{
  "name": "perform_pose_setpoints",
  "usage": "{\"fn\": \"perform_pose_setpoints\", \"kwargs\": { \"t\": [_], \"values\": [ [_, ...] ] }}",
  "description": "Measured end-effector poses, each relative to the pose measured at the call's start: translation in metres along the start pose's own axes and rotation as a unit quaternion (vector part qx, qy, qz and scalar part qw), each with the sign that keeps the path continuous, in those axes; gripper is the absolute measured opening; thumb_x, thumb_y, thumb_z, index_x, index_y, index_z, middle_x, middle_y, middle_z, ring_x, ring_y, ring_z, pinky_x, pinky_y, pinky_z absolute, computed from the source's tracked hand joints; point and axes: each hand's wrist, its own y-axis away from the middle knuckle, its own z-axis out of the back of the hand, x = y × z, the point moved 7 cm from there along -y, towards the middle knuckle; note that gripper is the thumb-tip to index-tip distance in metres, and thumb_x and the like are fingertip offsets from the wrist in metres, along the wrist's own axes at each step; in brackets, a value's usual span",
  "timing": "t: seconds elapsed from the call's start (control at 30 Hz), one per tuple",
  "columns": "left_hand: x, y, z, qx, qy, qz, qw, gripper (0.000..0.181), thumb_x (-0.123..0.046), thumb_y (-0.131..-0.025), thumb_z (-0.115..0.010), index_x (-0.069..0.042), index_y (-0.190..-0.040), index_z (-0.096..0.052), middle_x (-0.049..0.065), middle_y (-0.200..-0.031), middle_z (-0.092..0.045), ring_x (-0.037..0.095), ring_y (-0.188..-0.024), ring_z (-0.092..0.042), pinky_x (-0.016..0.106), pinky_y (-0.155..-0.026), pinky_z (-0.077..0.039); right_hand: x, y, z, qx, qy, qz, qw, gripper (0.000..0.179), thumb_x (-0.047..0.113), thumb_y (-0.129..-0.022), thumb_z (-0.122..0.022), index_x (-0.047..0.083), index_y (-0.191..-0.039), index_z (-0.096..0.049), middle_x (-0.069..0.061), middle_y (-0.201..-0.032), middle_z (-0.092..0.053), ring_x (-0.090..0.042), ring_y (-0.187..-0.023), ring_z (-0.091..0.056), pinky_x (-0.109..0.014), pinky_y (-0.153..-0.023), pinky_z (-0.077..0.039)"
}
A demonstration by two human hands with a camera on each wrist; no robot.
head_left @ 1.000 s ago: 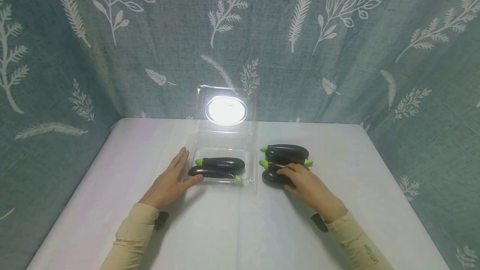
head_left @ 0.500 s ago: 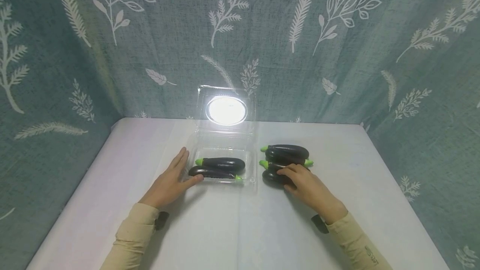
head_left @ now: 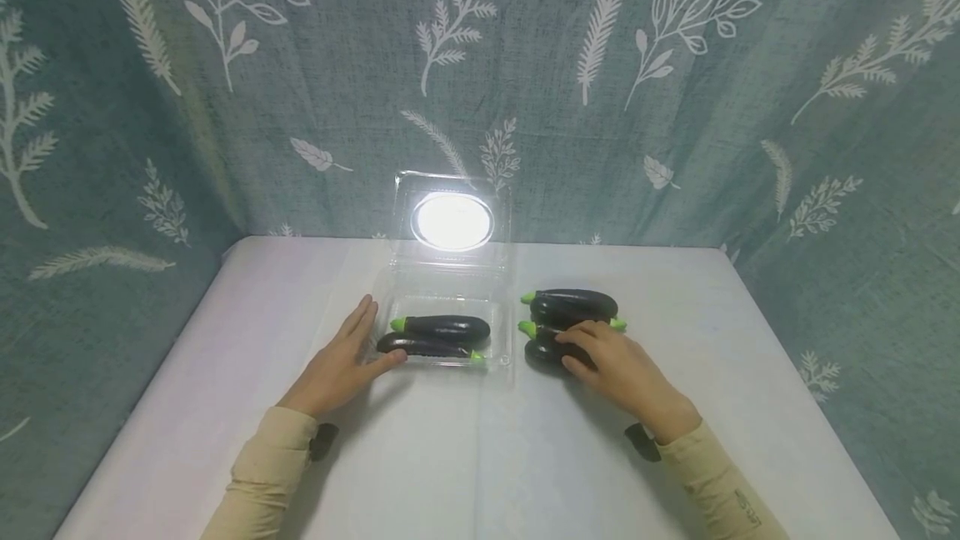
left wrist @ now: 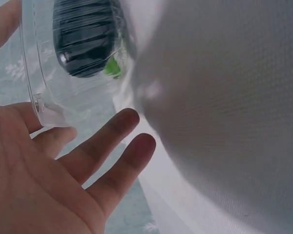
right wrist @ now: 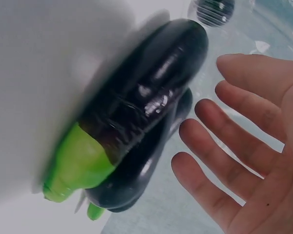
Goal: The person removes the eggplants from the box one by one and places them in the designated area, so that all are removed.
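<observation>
A clear plastic clamshell box [head_left: 442,304] stands with its lid raised, and two dark eggplants [head_left: 446,327] lie side by side in it. My left hand [head_left: 341,365] is at the box's left side, fingers spread and thumb along the front; the left wrist view shows the box wall [left wrist: 27,73] between thumb and fingers. Right of the box, several eggplants [head_left: 576,298] lie in a row with green stem ends. Over the nearest one [head_left: 542,354] hovers my right hand [head_left: 618,365]. In the right wrist view its loosely bent fingers [right wrist: 219,161] are apart from that eggplant [right wrist: 151,78].
The white-covered table [head_left: 480,457] extends in front of the box. Behind and at both sides hangs a green leaf-patterned curtain [head_left: 360,65]. The upright lid [head_left: 498,244] reaches up before the curtain, with a bright round glare in it.
My right hand has shifted slightly up and to the right over the eggplants, its thumb lifting a little. The left hand, box and eggplants have stayed put.
</observation>
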Motion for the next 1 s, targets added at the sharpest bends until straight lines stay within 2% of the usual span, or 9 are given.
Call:
{"fn": "perform_pose_setpoints", "kwargs": {
  "t": [0.23, 0.47, 0.77, 1.0],
  "values": [
    [0.0, 0.0, -0.001, 0.0, 0.002, 0.0, 1.0, 0.105, -0.071, -0.092, -0.056, -0.012, -0.164, -0.008, 0.007, -0.171, -0.003, 0.041, -0.151, -0.017, 0.065, -0.116, -0.024, 0.0, -0.005, 0.012, -0.007, -0.025, -0.006, 0.9996, 0.03, 0.024, -0.093, -0.077, 0.012, -0.12, -0.072, -0.01, -0.12, -0.067, -0.029, -0.114, -0.064, -0.05, -0.094, -0.055],
    [-0.001, 0.0, -0.001, 0.0, 0.002, 0.001, 1.0, 0.105, -0.071, -0.092, -0.057, -0.011, -0.164, -0.009, 0.008, -0.171, -0.003, 0.042, -0.151, -0.017, 0.065, -0.116, -0.024, 0.003, -0.009, 0.023, -0.048, -0.04, 0.018, 0.9979, 0.031, 0.023, -0.093, -0.077, 0.012, -0.121, -0.07, -0.008, -0.121, -0.066, -0.027, -0.114, -0.064, -0.048, -0.093, -0.056],
    [-0.001, 0.001, 0.0, 0.001, 0.002, 0.001, 1.0, 0.104, -0.069, -0.093, -0.057, -0.011, -0.164, -0.008, 0.008, -0.171, -0.003, 0.042, -0.151, -0.018, 0.066, -0.116, -0.025, 0.012, -0.019, 0.037, -0.081, -0.054, 0.043, 0.9943, 0.037, 0.021, -0.092, -0.077, 0.01, -0.126, -0.068, -0.011, -0.125, -0.065, -0.028, -0.116, -0.063, -0.048, -0.094, -0.055],
    [0.0, 0.0, 0.0, 0.002, 0.004, 0.003, 1.0, 0.105, -0.07, -0.092, -0.057, -0.013, -0.164, -0.008, 0.007, -0.171, -0.003, 0.042, -0.151, -0.018, 0.066, -0.115, -0.025, 0.018, -0.028, 0.04, -0.075, -0.069, 0.039, 0.994, 0.041, 0.024, -0.094, -0.075, 0.011, -0.132, -0.064, -0.009, -0.13, -0.064, -0.028, -0.121, -0.061, -0.048, -0.096, -0.054]
  ]
}}
